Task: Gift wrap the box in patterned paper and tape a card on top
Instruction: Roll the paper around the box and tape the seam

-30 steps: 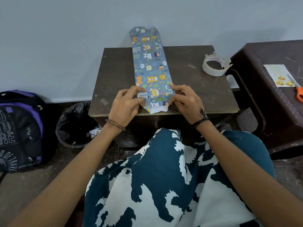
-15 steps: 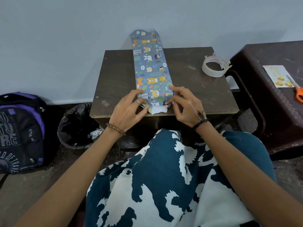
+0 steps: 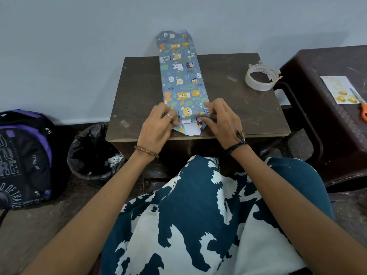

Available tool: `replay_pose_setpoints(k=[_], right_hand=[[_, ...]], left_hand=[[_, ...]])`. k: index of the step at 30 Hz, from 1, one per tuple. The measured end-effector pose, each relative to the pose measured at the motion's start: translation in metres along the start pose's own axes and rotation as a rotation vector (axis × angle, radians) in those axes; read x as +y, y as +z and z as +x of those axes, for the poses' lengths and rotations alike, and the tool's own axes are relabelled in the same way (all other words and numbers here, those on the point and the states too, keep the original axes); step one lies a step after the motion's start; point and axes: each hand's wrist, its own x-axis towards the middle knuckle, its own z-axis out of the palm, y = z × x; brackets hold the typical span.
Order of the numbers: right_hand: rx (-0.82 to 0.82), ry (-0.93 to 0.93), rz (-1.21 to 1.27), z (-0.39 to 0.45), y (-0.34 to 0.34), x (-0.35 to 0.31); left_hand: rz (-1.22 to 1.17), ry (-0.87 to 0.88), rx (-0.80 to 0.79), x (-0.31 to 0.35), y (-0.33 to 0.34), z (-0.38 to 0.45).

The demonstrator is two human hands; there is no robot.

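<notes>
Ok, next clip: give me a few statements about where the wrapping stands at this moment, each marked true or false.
1. Both hands are at the near end of the wrapped box. True: the left hand and right hand pinch the paper flaps there.
2. The tape roll lies on the same table as the box. True, at its far right corner.
3. The card is already taped on top of the box. False: it lies on the side table to the right.
4. The scissors are in the right hand. False: they lie by the card.
5. The far end of the paper is folded shut. False: it still stands open past the table's far edge.
</notes>
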Motion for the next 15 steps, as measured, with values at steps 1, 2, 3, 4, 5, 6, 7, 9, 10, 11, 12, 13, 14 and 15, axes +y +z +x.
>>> replay_pose_setpoints(k=[1,2,3,4,5,6,7,9,10,11,12,13,14,15], right_hand=[[-0.011,0.017,0.015,0.002,-0.001,-0.001],[-0.017,0.024,0.024,0.003,-0.003,-0.002],[-0.021,0.024,0.026,0.004,-0.004,-0.003],[-0.022,0.018,0.025,0.005,-0.005,-0.003],[-0.021,0.008,0.026,0.006,-0.007,-0.004],[-0.023,0.0,0.032,0.006,-0.008,-0.003],[-0.028,-0.002,0.044,0.006,-0.008,-0.002],[-0.048,0.004,0.071,0.005,-0.009,0.0],[-0.06,0.005,0.083,0.005,-0.01,0.001],[-0.071,0.006,0.09,0.004,-0.01,0.002],[-0.079,0.007,0.091,0.004,-0.011,0.002],[-0.081,0.004,0.089,0.004,-0.011,0.002],[-0.079,-0.003,0.089,0.004,-0.011,0.001],[-0.073,-0.016,0.085,0.004,-0.011,0.001]], left_hand=[[-0.022,0.035,-0.007,-0.004,-0.001,0.001],[-0.035,0.075,-0.02,-0.009,-0.003,0.002],[-0.039,0.113,-0.04,-0.013,-0.005,0.004],[-0.037,0.143,-0.062,-0.017,-0.006,0.005],[-0.032,0.169,-0.078,-0.02,-0.007,0.006],[-0.029,0.194,-0.084,-0.022,-0.008,0.006],[-0.035,0.214,-0.082,-0.023,-0.009,0.006],[-0.053,0.238,-0.065,-0.025,-0.009,0.005],[-0.056,0.241,-0.06,-0.026,-0.009,0.004],[-0.056,0.24,-0.063,-0.026,-0.009,0.003],[-0.056,0.232,-0.078,-0.027,-0.009,0.002],[-0.055,0.222,-0.101,-0.027,-0.009,0.001],[-0.054,0.209,-0.129,-0.027,-0.011,0.001],[-0.054,0.199,-0.157,-0.027,-0.013,0.001]])
